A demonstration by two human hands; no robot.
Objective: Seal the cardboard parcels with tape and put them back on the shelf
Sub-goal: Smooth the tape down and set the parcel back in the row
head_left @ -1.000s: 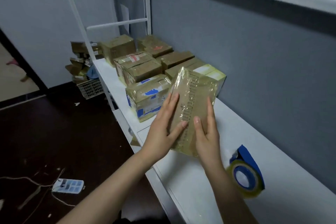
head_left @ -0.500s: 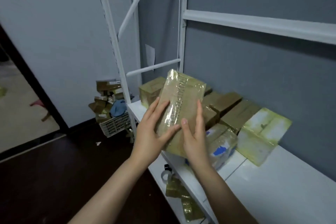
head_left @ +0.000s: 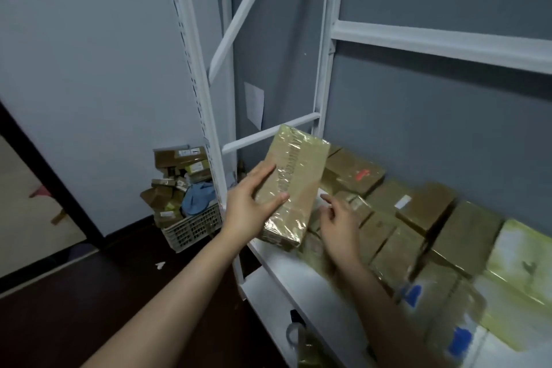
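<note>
**One parcel in hand, above the shelf's left end**

Your left hand [head_left: 251, 209] grips the taped parcel [head_left: 294, 185] by its left edge, thumb on the front face. The parcel is tilted, in the air over the front corner of the white shelf board [head_left: 277, 266]. Your right hand [head_left: 340, 222] is just beside the parcel's right edge, off it, fingers loosely curled on nothing. Rows of brown parcels [head_left: 418, 212] lie packed on the board against the grey wall [head_left: 433, 128]. The white steel frame [head_left: 206, 104] stands at the shelf's end. Past it, on the dark floor [head_left: 89, 293], a plastic basket [head_left: 191, 230] heaped with small boxes sits against the white wall [head_left: 89, 54].
</note>
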